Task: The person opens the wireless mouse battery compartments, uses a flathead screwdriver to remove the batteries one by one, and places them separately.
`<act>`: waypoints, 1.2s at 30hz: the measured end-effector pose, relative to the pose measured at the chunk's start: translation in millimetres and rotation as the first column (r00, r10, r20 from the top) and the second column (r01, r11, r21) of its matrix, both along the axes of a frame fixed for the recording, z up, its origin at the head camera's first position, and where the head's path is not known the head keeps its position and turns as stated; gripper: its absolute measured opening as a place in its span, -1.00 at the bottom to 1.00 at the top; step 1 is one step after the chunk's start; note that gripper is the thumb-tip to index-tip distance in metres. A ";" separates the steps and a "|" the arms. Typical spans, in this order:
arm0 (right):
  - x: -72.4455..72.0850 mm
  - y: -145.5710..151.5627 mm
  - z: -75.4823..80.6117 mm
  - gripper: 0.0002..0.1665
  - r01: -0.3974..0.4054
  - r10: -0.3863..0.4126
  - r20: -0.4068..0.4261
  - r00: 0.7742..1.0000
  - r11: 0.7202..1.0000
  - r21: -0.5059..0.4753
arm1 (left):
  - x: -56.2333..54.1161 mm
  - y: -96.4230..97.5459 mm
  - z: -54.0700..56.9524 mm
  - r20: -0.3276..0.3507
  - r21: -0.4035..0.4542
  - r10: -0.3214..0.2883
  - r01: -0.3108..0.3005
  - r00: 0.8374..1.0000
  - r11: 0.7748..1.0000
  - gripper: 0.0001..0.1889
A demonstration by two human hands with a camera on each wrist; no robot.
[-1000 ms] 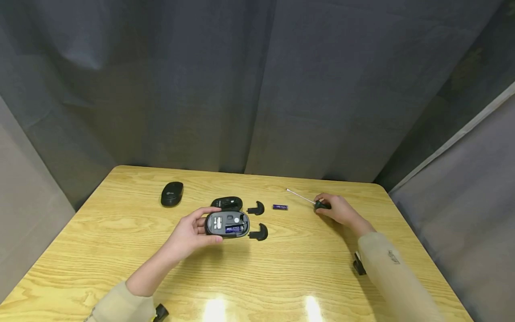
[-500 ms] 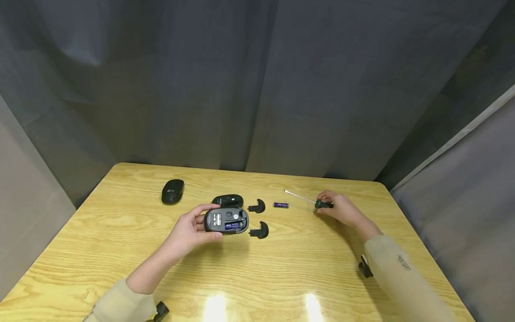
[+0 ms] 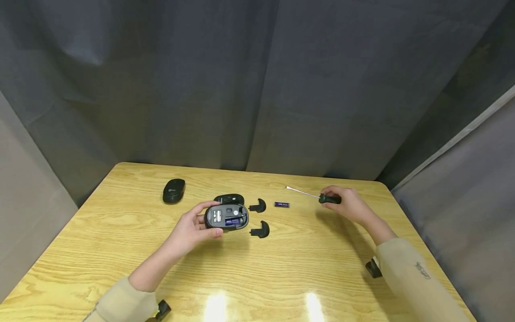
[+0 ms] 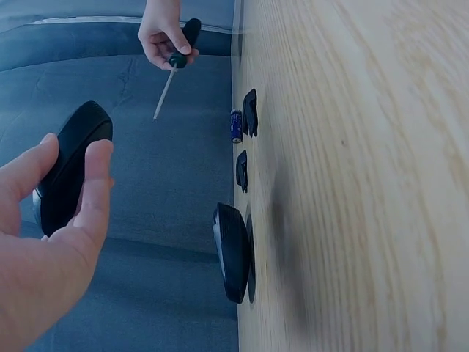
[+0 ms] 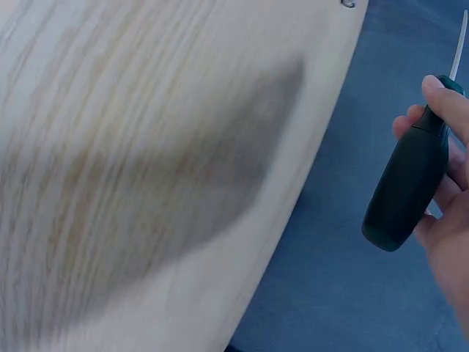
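Note:
My left hand [image 3: 189, 230] holds a black computer mouse [image 3: 215, 218] by its sides, clear of the table, underside facing up. Its battery compartment is uncovered, and a blue battery [image 3: 233, 221] lies in it. My right hand [image 3: 350, 205] grips the dark green handle of a screwdriver [image 5: 410, 183], raised off the table. The thin metal shaft [image 3: 302, 192] points left, with a flat tip. Just behind the held mouse lies a second mouse [image 3: 229, 198], underside up and partly covered by it in the head view.
Two black battery covers [image 3: 258, 205] [image 3: 260, 230] lie right of the held mouse. A loose blue battery [image 3: 281, 205] is farther right. At the back left, a third mouse [image 3: 174, 191] stands upright on the wooden table [image 3: 281, 268]. Dark curtains [image 3: 201, 89] hang behind the table.
My right hand has risen and moved slightly right with the screwdriver, baring more of its handle. The left hand keeps its hold on the mouse, almost still.

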State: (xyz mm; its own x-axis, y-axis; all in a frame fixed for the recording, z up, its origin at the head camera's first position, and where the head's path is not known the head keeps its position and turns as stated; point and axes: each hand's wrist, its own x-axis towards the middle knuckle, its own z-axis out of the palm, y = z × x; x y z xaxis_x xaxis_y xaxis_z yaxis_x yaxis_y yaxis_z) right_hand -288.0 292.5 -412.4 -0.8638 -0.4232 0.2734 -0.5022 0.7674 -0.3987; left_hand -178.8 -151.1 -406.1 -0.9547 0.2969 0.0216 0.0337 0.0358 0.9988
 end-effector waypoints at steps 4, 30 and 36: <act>5.0 -2.1 7.9 -0.60 -0.012 0.013 -0.037 0.999 1.000 0.009 | -0.5 0.3 0.4 -0.003 0.002 0.001 -0.001 1.000 1.000 -0.21; 43.3 -36.5 57.0 -0.58 -0.144 0.146 -0.263 0.954 0.989 0.028 | -6.9 5.0 8.7 -0.026 -0.032 0.018 -0.019 1.000 0.999 -0.23; 50.5 -41.9 63.1 -0.57 -0.207 0.205 -0.315 0.927 0.978 0.028 | -6.2 6.9 10.4 -0.021 -0.023 0.016 -0.017 1.000 1.000 -0.25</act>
State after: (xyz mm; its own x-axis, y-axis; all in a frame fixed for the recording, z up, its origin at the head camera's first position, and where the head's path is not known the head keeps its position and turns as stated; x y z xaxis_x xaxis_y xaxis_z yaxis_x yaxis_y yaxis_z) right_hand -237.5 250.6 -349.3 -0.6269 -0.5803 0.5199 -0.7493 0.6318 -0.1984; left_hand -185.1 -144.2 -395.7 -0.9588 0.2820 0.0351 0.0539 0.0592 0.9968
